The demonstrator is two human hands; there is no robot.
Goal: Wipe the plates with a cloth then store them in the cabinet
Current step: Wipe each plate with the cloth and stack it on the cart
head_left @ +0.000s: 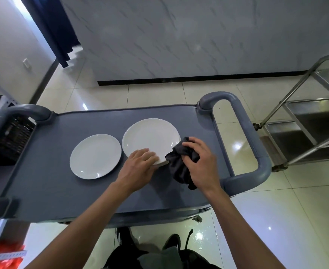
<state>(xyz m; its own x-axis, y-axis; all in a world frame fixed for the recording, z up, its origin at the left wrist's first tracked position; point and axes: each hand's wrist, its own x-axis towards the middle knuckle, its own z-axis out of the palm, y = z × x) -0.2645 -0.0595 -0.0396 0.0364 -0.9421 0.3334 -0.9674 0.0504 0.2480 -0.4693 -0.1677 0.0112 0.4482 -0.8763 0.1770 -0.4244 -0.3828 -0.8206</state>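
Note:
Two white plates lie on the grey cart top (pixel 49 183). The larger plate (pixel 150 138) is on the right, and its near edge looks slightly lifted off the cart. My left hand (pixel 140 164) grips that near rim, fingers on top. The smaller plate (pixel 95 156) lies flat to the left, untouched. Just right of the large plate, my right hand (pixel 200 162) holds a crumpled dark cloth (pixel 181 167) that touches the plate's right edge.
The cart has looped grey handles at the right (pixel 254 144) and the left (pixel 24 111). A steel trolley (pixel 303 129) stands to the right on the tiled floor. A marble-faced counter (pixel 198 39) rises behind. A black crate (pixel 12 138) sits at the left.

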